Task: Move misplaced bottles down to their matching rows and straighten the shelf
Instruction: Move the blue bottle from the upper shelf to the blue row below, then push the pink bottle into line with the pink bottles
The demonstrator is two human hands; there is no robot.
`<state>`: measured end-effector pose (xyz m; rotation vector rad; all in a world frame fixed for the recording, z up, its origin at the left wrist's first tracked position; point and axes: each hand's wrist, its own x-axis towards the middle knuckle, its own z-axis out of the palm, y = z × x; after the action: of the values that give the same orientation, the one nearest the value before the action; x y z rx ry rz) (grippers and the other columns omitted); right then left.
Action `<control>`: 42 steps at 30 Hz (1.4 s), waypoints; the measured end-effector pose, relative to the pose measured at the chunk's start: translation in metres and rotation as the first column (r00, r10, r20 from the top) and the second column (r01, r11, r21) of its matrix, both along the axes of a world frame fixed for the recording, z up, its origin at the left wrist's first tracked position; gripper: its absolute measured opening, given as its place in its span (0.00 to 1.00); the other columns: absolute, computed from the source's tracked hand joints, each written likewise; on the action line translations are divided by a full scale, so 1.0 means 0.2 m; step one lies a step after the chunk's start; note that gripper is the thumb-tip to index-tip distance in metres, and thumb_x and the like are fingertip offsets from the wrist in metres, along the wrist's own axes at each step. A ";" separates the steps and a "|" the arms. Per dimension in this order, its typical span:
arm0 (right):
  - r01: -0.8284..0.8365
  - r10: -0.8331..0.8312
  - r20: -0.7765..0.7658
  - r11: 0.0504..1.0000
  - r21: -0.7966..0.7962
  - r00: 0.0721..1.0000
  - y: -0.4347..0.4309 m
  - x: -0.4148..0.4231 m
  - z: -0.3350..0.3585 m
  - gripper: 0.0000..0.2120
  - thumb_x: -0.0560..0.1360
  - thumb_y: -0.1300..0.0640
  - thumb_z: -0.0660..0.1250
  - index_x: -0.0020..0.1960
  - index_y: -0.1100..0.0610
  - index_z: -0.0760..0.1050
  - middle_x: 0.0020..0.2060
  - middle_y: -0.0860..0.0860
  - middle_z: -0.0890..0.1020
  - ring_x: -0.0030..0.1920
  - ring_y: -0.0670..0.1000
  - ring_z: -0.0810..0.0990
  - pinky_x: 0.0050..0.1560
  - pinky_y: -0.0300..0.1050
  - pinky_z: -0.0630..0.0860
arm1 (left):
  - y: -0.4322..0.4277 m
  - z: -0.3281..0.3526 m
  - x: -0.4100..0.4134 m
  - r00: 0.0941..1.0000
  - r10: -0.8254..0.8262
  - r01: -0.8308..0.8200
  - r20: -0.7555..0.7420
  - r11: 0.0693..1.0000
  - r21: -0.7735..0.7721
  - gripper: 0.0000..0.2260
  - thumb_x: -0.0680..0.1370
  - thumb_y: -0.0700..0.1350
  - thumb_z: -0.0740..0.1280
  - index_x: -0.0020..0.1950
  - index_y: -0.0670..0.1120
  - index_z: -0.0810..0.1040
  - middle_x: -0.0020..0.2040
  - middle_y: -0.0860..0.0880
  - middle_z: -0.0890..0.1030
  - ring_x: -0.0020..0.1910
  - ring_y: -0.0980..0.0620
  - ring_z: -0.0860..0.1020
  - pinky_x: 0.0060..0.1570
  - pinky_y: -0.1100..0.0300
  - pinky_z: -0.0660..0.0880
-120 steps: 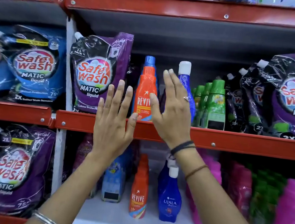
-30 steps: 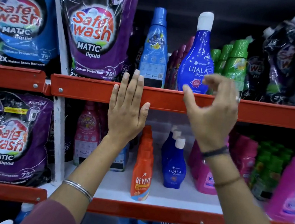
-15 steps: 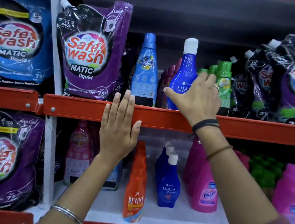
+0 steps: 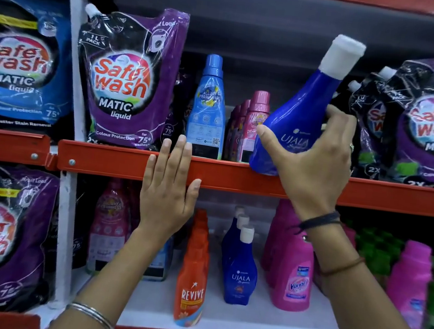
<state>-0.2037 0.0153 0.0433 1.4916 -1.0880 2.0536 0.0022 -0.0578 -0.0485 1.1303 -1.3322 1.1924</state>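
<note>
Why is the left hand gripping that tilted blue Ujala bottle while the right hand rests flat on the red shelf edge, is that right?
Hands swapped. The head view shows the right hand gripping the tilted Ujala bottle, and the left hand flat on the red shelf edge.

"UJALA" on blue bottle [image 4: 294,124], "REVIVE" on orange bottle [image 4: 191,284], "Safe wash" pouches [image 4: 127,82]

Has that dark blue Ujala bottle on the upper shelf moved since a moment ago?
Yes. The Ujala bottle stood upright on the red shelf rail; now the right hand has tipped it rightward, base at the rail's edge.
</note>
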 end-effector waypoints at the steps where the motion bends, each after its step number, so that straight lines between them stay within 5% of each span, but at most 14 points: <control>1: -0.008 0.008 -0.001 1.000 0.013 1.000 0.02 -0.01 -0.02 0.40 0.60 0.33 0.72 0.62 0.58 0.69 0.58 0.53 0.74 0.53 0.53 0.77 0.42 0.42 0.69 | 0.00 0.00 0.00 1.000 -0.003 0.003 -0.001 1.000 0.001 0.25 0.83 0.54 0.49 0.77 0.43 0.56 0.77 0.44 0.60 0.78 0.50 0.50 0.77 0.52 0.46; 14: -0.062 0.100 -0.109 0.952 0.301 0.989 0.00 -0.05 -0.64 0.36 0.54 0.33 0.75 0.53 0.53 0.70 0.45 0.45 0.73 0.43 0.46 0.74 0.31 0.38 0.65 | 0.01 0.00 0.00 1.000 -0.025 0.025 -0.008 1.000 0.010 0.25 0.82 0.53 0.50 0.77 0.43 0.56 0.77 0.44 0.60 0.78 0.46 0.53 0.76 0.51 0.47; 26: 0.050 0.074 -0.179 0.795 0.605 0.981 -0.28 -0.02 -1.13 0.37 0.54 0.34 0.75 0.51 0.56 0.68 0.47 0.51 0.74 0.48 0.56 0.77 0.33 0.47 0.73 | 0.00 0.00 0.00 1.000 -0.001 0.001 -0.003 1.000 -0.006 0.25 0.83 0.53 0.49 0.77 0.42 0.56 0.77 0.44 0.61 0.77 0.46 0.54 0.77 0.51 0.48; 42: 0.153 -0.001 -0.216 0.710 0.687 0.976 -0.36 0.04 -1.27 0.39 0.57 0.36 0.75 0.58 0.57 0.68 0.53 0.55 0.74 0.53 0.58 0.77 0.34 0.45 0.67 | -0.01 0.00 0.00 1.000 0.002 -0.002 0.009 1.000 -0.026 0.25 0.83 0.53 0.50 0.77 0.42 0.56 0.77 0.43 0.61 0.77 0.45 0.55 0.76 0.49 0.49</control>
<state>-0.1954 -0.0566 -0.2098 1.8852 -1.9437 1.4186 0.0018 -0.0606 -0.0494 1.1087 -1.3193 1.2145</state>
